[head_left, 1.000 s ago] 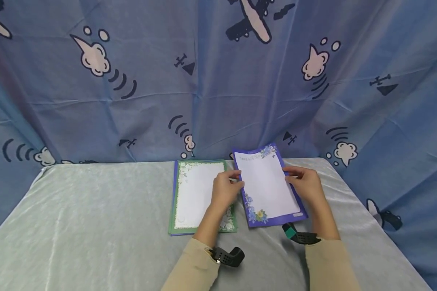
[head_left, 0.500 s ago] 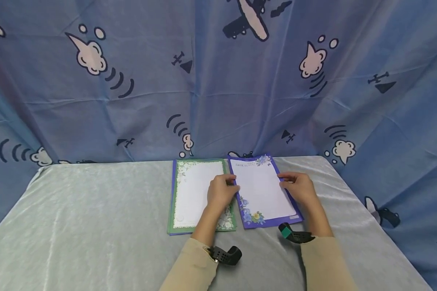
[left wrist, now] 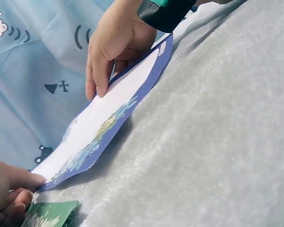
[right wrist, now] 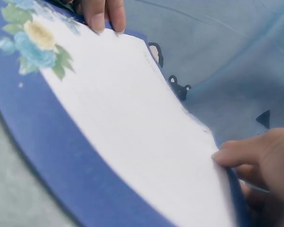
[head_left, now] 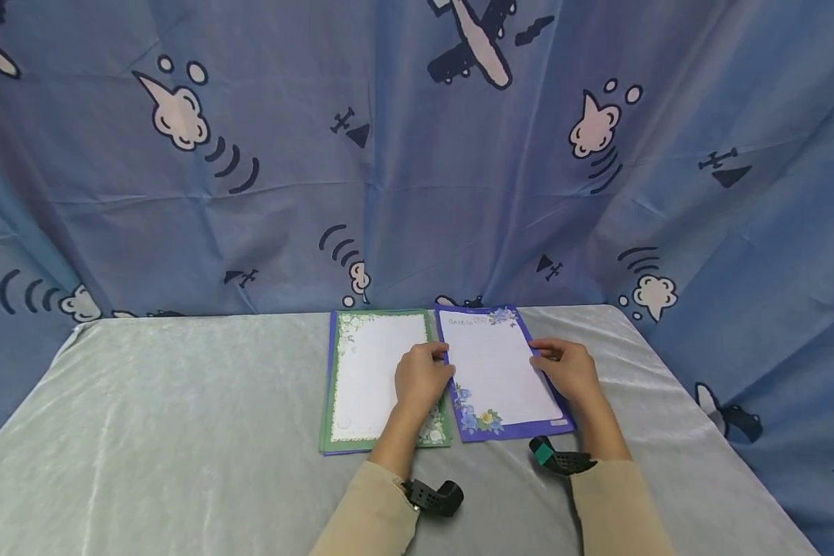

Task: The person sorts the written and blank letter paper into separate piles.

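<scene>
Head view: the purple-bordered sheet (head_left: 500,371) lies between the fingers of the left hand (head_left: 420,380) and right hand (head_left: 567,372), its long axis running forward, far end leaning left. Each hand pinches a long edge, thumb and fingers nearly meeting, neither nearer. The green-bordered sheet (head_left: 368,371) (blue-purple showing along its edge) lies left of the left fingers.

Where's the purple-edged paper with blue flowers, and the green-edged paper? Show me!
Purple-edged white paper sheet (head_left: 499,367): head view, middle of its white area.
Green-edged white paper sheet (head_left: 370,374): head view, middle of visible white area.
</scene>
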`<action>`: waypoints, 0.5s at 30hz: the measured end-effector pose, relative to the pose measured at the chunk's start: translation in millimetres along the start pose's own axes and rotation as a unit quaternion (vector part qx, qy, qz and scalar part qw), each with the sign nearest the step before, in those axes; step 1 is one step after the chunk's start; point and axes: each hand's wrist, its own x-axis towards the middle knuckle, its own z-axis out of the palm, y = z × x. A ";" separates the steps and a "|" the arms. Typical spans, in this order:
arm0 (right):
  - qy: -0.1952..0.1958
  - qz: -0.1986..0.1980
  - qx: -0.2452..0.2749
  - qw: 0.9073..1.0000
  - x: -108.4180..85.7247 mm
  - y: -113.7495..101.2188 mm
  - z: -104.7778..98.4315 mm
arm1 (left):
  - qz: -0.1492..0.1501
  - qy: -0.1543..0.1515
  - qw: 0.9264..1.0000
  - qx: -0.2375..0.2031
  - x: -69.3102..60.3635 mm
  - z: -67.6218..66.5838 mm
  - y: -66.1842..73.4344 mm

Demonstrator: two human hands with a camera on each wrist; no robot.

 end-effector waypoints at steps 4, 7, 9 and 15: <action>0.041 0.007 0.010 0.999 -1.2 5.3 7.8 | 0.013 0.005 1.000 0.024 -0.1 2.2 -1.0; 0.068 0.019 0.016 0.997 -2.4 6.0 13.3 | 0.020 0.006 0.999 0.038 -0.1 2.8 -1.0; 0.078 0.024 0.015 0.997 -3.2 5.6 15.6 | 0.022 0.006 0.999 0.043 -0.6 2.8 -0.8; 0.088 0.016 0.000 0.996 -3.1 5.8 18.7 | 0.038 0.010 0.998 0.058 -2.4 2.3 -0.4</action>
